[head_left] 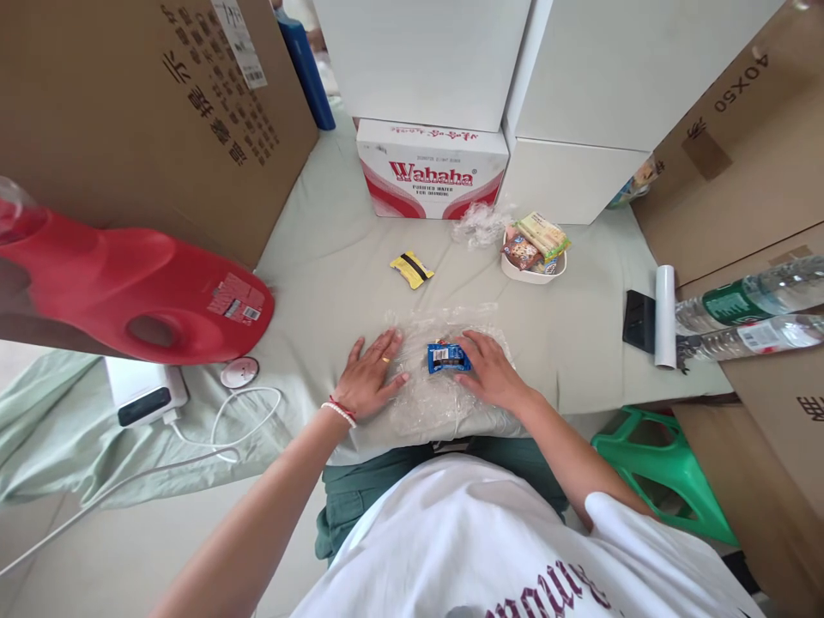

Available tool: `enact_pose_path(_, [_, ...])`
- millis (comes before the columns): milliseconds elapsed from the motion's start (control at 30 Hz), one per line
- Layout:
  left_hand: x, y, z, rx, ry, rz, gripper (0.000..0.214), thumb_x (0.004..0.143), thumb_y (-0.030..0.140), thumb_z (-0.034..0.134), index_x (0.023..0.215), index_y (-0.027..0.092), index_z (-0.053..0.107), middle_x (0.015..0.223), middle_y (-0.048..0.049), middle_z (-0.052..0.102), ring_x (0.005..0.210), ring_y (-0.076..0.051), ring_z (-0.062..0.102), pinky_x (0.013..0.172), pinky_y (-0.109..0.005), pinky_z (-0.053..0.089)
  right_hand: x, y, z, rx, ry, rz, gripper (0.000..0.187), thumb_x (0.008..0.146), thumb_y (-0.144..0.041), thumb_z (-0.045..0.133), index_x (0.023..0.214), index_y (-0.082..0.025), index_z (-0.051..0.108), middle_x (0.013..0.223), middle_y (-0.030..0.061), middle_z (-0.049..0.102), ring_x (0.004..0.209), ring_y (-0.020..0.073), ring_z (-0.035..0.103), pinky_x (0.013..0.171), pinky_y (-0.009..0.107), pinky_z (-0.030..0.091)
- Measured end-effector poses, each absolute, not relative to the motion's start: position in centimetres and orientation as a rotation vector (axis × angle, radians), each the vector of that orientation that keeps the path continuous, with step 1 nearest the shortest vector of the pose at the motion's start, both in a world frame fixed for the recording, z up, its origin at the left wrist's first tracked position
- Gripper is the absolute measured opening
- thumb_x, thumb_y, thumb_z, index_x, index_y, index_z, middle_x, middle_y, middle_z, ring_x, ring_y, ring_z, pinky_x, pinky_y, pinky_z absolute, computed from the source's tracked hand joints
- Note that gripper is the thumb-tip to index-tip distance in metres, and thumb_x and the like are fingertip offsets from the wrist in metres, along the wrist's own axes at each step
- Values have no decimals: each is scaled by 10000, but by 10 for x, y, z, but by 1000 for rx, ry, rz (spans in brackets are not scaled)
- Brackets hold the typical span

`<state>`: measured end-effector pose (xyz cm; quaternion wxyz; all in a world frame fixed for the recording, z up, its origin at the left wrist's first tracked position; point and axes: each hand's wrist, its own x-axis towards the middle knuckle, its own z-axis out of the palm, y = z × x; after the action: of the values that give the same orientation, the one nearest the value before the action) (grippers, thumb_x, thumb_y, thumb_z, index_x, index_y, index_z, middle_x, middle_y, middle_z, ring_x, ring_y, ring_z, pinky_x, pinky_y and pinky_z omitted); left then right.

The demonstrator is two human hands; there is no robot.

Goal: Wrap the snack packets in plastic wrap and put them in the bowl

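A clear plastic film point(425, 408) lies spread on the pale green cloth. On its middle rests a small blue snack packet point(449, 358) with a white barcode label. My left hand point(370, 373) lies flat at the film's left edge, fingers spread, wearing a ring and wrist bands. At the packet's right end, the fingers of my right hand point(489, 369) touch or nearly touch it; they are apart and bent a little. Farther back on the cloth is a yellow packet point(412, 269) with a dark stripe.
A white bowl point(534, 273) of wrapped snacks stands behind, beside crumpled film point(480, 225) and a Wahaha carton point(433, 172). Left are a red jug point(148, 292), a power bank point(145, 395) and its cable. Right are a white roll point(665, 316), plastic bottles point(760, 335) and a green stool point(669, 468).
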<state>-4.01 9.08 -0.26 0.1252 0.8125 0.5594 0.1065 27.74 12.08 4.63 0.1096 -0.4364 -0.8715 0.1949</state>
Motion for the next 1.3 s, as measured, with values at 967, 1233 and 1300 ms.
enact_pose_path(967, [-16, 72, 3, 1663, 1818, 1025, 257, 971, 476, 562, 846, 264, 640, 1043, -67, 763, 1281, -258, 656, 1244, -530, 358, 331, 150, 78, -1134, -2621, 626, 334, 1082, -312, 483, 1263, -217, 747, 1094, 90, 766, 939, 209, 723, 799, 309, 538])
enact_pose_path(1233, [-19, 78, -1, 1558, 2292, 1084, 235, 934, 453, 592, 975, 228, 642, 1119, -134, 674, 1318, -336, 554, 1167, -548, 410, 290, 225, 91, -1572, -2737, 437, 394, 1023, -211, 508, 1377, -158, 673, 1255, 158, 719, 1178, 315, 628, 871, 368, 513])
enact_pose_path(1300, [-16, 67, 8, 1562, 2397, 1130, 295, 966, 442, 561, 1102, 195, 648, 1210, -170, 632, 1330, -347, 528, 1184, -583, 367, 274, 239, 95, -1534, -2718, 391, 390, 1038, -232, 494, 1379, -140, 660, 1264, 179, 697, 1229, 333, 575, 921, 388, 503])
